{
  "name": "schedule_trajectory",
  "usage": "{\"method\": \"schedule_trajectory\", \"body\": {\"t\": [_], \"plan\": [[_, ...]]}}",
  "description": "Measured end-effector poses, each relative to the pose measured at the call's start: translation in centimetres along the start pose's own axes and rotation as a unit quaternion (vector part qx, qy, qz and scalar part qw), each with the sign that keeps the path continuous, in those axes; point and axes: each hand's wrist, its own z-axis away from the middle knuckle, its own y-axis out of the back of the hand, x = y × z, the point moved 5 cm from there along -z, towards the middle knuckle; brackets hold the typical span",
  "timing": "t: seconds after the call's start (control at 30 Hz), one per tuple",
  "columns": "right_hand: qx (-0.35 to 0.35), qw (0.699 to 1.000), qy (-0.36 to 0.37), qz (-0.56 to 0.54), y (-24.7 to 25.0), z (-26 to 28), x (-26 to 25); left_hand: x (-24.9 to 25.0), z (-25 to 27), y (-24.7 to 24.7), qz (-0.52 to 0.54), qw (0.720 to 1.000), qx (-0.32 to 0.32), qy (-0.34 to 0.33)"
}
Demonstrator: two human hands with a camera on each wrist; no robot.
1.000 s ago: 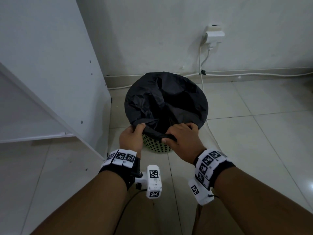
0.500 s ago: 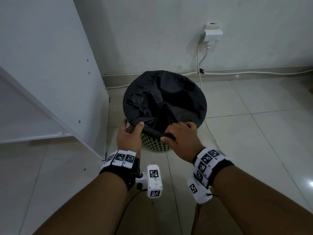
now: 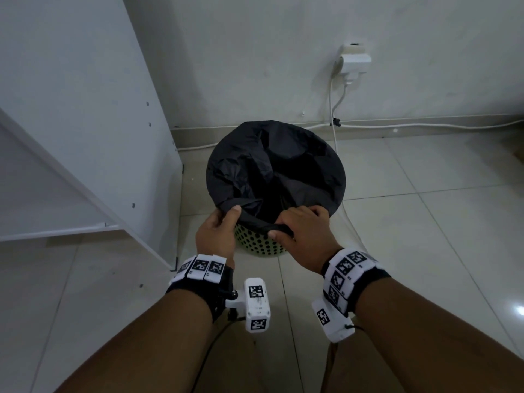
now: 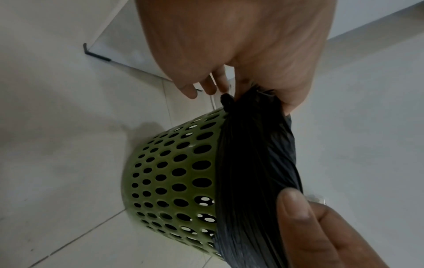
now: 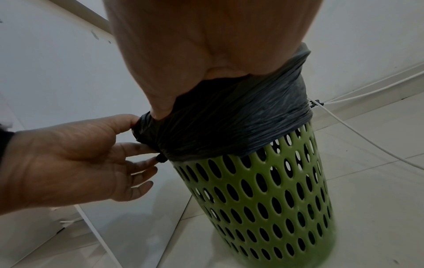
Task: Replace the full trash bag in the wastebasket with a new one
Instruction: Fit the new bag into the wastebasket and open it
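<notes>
- Pale floor tiles (image 3: pixel 425 222) run up to a white wall (image 3: pixel 255 52), and one wastebasket (image 3: pixel 261 245) stands on them close to the skirting.
- One white shelf unit (image 3: pixel 85 137) stands to the left of the wastebasket, near it but apart.
- One wall socket (image 3: pixel 354 59) carries a white plug; its cable (image 3: pixel 331 109) drops down the wall and trails across the floor just behind and to the right of the wastebasket.
- The wastebasket is green plastic, round, pierced all over with holes, and stands upright.
- One black trash bag (image 3: pixel 275 165) lines it; the bag's edge is folded over the rim and its crumpled plastic sags inward across the mouth.
- Two hands are at the near side of the rim, one at each end of a stretched band of the bag's edge.
- The left hand (image 3: pixel 217 236) pinches the bag's edge between thumb and forefinger at the near-left of the rim; its other fingers (image 5: pixel 137 168) lie loosely spread just beside the wastebasket wall.
- The right hand (image 3: pixel 304 234) is clenched over the bag's edge at the near-right of the rim, thumb pressed along the outer fold and fingers curled over the top.
- Each wrist wears a black strap with white marker tags and one small white camera.
</notes>
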Motion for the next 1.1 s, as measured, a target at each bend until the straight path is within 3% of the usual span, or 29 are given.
{"method": "schedule_trajectory", "body": {"t": [0.17,0.37,0.43,0.63,0.97,1.1], "plan": [[0.001,1.000,0.000,-0.006,0.1,-0.1,-0.1,0.3,-0.7,0.4,-0.064,0.998,0.002,-0.029],[0.001,1.000,-0.002,-0.003,0.0,-0.1,-0.1,0.2,-0.1,0.3,0.000,0.999,0.043,-0.018],[0.001,1.000,-0.002,-0.004,0.0,0.0,0.0,-0.1,-0.1,0.1,0.037,0.998,0.054,0.018],[0.000,1.000,-0.004,0.001,-0.2,-0.2,-0.1,-0.2,-1.3,-0.2,-0.007,1.000,0.017,0.009],[0.000,1.000,-0.005,-0.001,-0.1,-0.2,-0.1,-0.3,-0.9,0.5,-0.054,0.998,0.044,-0.004],[0.002,1.000,-0.005,0.000,-0.1,-0.2,-0.1,-0.2,-1.2,0.6,-0.080,0.997,0.013,-0.006]]}}
